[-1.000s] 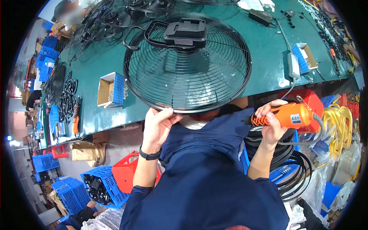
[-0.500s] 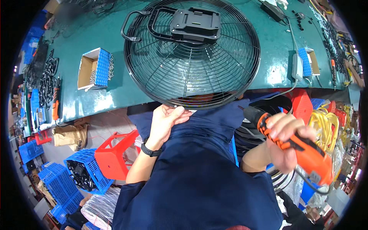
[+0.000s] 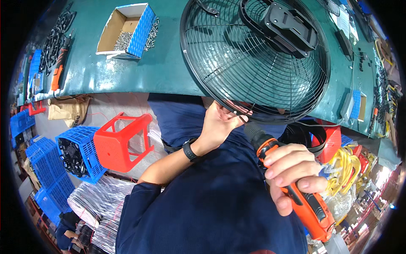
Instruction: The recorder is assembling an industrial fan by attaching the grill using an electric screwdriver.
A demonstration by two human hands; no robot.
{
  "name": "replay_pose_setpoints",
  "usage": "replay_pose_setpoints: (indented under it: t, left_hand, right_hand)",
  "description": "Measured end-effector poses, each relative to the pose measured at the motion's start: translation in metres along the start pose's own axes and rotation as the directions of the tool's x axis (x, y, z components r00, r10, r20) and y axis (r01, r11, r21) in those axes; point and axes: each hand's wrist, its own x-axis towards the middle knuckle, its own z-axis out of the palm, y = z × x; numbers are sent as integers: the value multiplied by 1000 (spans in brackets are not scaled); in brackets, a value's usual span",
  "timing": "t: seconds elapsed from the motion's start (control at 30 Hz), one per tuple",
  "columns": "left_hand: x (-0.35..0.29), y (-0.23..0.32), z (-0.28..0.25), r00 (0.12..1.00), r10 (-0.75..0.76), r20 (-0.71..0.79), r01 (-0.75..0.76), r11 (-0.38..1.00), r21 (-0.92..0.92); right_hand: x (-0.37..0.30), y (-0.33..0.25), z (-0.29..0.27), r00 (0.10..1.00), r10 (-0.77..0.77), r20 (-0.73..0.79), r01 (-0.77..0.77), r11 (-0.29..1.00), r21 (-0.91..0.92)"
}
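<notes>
A round black wire fan guard with a black bracket on top lies on the green table, its near rim overhanging the edge. My left hand, with a black wristwatch, grips that near rim from below. My right hand holds an orange and black electric screwdriver, its black tip pointing up at the rim close beside my left fingers.
An open blue and white box of screws sits on the table at the left. Below stand a red plastic stool and blue crates. Yellow cable and a red crate lie at the right.
My right hand has brought the screwdriver up from my right side to the guard's near rim. My head has moved, so the guard now sits right of centre. My left hand stays on the rim.
</notes>
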Motion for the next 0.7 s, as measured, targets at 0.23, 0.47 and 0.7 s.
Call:
replay_pose_setpoints:
  t: [0.23,0.47,0.7]
  left_hand:
    - [1,-2,4,999,-29,-31,29,999,-24]
    - [3,-4,7,999,11,46,-12,1000,21]
    - [-3,14,-5,997,-66,43,60,988,141]
  right_hand:
    - [2,6,7,998,58,27,-57,998,-39]
    - [5,7,8,997,79,17,-78,996,-43]
    - [-4,-16,-10,995,80,-61,-77,996,47]
